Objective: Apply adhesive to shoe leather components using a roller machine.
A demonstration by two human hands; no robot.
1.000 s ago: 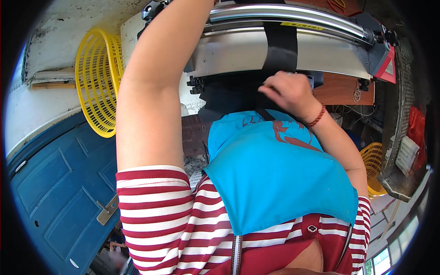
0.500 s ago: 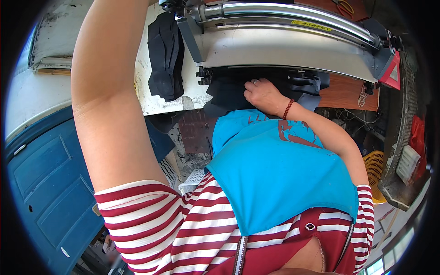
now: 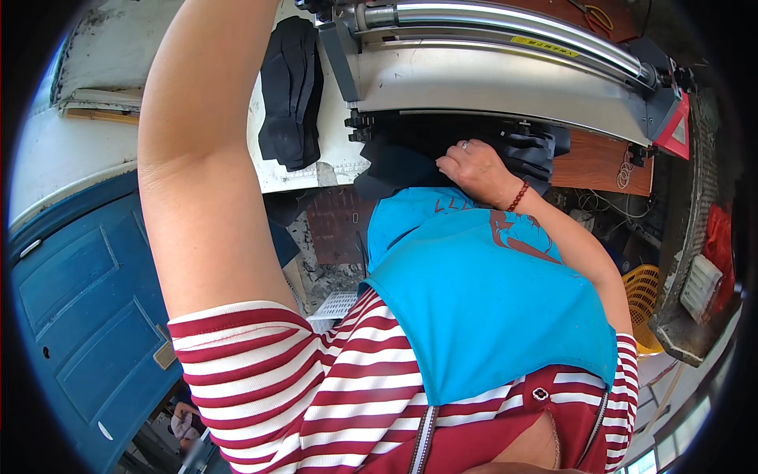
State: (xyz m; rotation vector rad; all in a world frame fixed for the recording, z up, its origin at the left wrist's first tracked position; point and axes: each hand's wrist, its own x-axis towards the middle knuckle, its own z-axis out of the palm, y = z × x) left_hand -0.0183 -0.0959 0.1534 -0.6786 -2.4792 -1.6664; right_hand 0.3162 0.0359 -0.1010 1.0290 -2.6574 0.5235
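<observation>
My left arm (image 3: 207, 174) stretches up past the machine's left end, and its hand lies beyond the top edge, out of view. At the front of the machine (image 3: 489, 71), my right hand (image 3: 478, 171) rests with curled fingers on dark, flat sheet pieces (image 3: 399, 170). Its fingertips are partly hidden, but the fingers look closed on the edge of a black piece. More black cut pieces (image 3: 527, 154) lie in overlapping layers just right of that hand, partly under the machine's front edge.
A stack of black shaped pieces (image 3: 290, 103) lies on the white table (image 3: 272, 175) to the left. Orange-handled scissors (image 3: 596, 16) are behind the roller (image 3: 505, 28). A yellow basket (image 3: 643, 296) stands low at right. A blue cabinet (image 3: 87, 316) is at left, with another person (image 3: 185, 423) below it.
My right hand has slid a little to the right and toward me over the black pieces. The whole view has shifted slightly. My left arm still reaches out of view.
</observation>
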